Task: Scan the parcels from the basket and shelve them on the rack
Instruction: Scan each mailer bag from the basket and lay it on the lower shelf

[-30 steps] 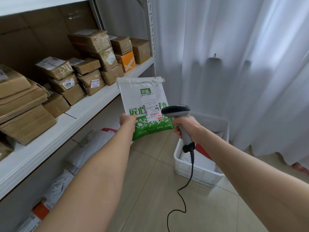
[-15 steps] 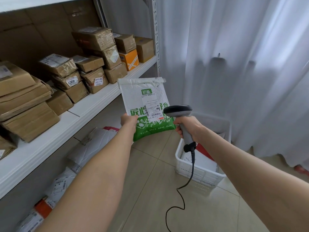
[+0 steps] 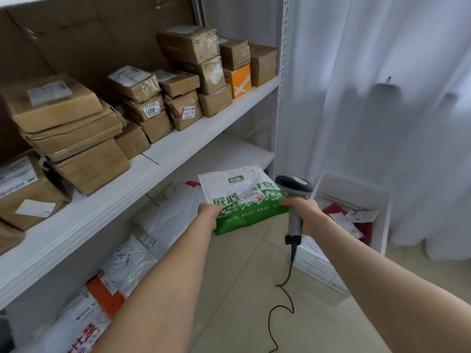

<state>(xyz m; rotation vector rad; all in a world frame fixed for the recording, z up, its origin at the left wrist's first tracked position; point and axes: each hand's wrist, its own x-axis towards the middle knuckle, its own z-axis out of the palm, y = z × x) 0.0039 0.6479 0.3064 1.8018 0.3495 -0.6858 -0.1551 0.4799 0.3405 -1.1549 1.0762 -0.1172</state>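
My left hand (image 3: pixel 210 212) pinches the near left corner of a white and green mailer bag (image 3: pixel 244 200), which lies tilted almost flat in the air in front of the rack's lower level. Its label faces up. My right hand (image 3: pixel 304 212) grips the handle of a grey barcode scanner (image 3: pixel 293 186), whose head sits over the bag's right edge. The scanner's black cable (image 3: pixel 283 301) hangs down to the floor. A white plastic basket (image 3: pixel 356 189) stands on the floor to the right, with several parcels inside.
The white rack's middle shelf (image 3: pixel 178 149) carries stacks of brown cardboard boxes (image 3: pixel 183 98). Soft white and orange mailers (image 3: pixel 163 215) lie on the bottom level. A white curtain (image 3: pixel 382 98) hangs to the right. Beige tiled floor (image 3: pixel 242 289) lies below.
The bag has been lowered and tipped from upright to nearly flat, towards the rack's bottom level. The scanner stays beside it. The view has tilted downward.
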